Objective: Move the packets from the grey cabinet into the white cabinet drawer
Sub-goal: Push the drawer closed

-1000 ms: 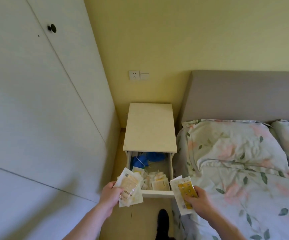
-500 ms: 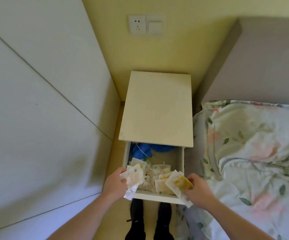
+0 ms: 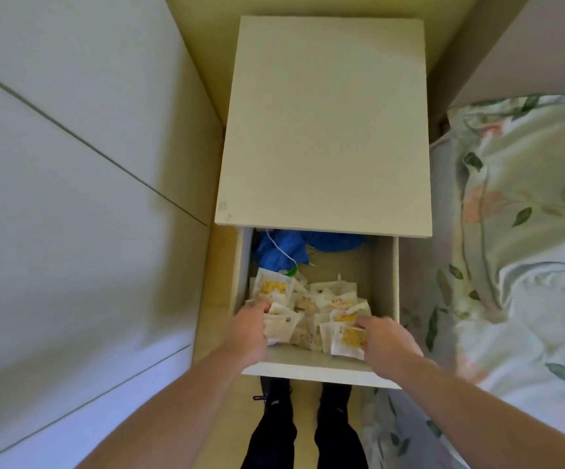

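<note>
The white cabinet [image 3: 325,123] stands below me with its drawer [image 3: 385,282] pulled out. Several white and yellow packets [image 3: 328,301] lie heaped in the drawer's front half. My left hand [image 3: 249,328] is inside the drawer at the left and grips a bunch of white packets [image 3: 283,324]. My right hand [image 3: 387,340] is at the drawer's front right and pinches a packet with a yellow label [image 3: 349,340], low over the pile.
A blue cloth [image 3: 281,250] with a thin white cord lies at the back of the drawer. A tall white wardrobe [image 3: 71,198] fills the left. A bed with floral bedding [image 3: 518,231] is on the right. My dark shoes [image 3: 305,394] stand under the drawer front.
I have leaned over the cabinet. Both hands have gone from above the drawer front down into the drawer with their packets.
</note>
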The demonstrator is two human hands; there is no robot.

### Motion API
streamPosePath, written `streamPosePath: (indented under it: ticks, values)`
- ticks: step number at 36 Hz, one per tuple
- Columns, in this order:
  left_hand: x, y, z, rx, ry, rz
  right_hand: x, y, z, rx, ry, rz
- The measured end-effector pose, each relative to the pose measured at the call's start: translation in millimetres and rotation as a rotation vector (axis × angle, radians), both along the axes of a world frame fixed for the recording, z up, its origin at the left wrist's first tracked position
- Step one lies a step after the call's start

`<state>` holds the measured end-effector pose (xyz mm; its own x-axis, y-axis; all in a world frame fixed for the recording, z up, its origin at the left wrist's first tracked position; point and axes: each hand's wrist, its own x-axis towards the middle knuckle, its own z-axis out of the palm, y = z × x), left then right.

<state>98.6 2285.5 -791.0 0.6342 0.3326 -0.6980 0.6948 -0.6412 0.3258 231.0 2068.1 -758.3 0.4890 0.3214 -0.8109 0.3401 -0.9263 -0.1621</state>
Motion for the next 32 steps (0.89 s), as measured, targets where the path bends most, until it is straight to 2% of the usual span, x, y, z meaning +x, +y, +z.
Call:
streamPosePath:
  ticks: [7, 13, 18, 23, 27, 30, 32]
  values:
    - [-2, 1, -13, 0.172, 0.092, -0.309, -8, 0, -20, -0.028, -0.018, 0.035]
    - [-2, 6, -11, 0.287, 0.097, -0.456, -9, 0, -16, 0.007, -0.068, 0.047]
    - [-1, 9, -2, 0.298, 0.132, -0.513, -14, -7, -8, 0.12, -0.086, -0.05]
    - [-4, 9, 20, 0.242, -0.005, -0.317, -29, -27, 2, 0.211, -0.132, -0.187]
    - [-20, 11, 34, 0.229, -0.089, -0.055, -45, -47, 9, 0.106, -0.167, -0.3]
    - [-42, 13, 35, 0.262, -0.033, 0.077, -53, -60, 9, -0.002, -0.1, -0.431]
    - [-57, 14, 34, 0.24, 0.08, 0.211, -53, -65, 6, -0.047, -0.044, -0.544]
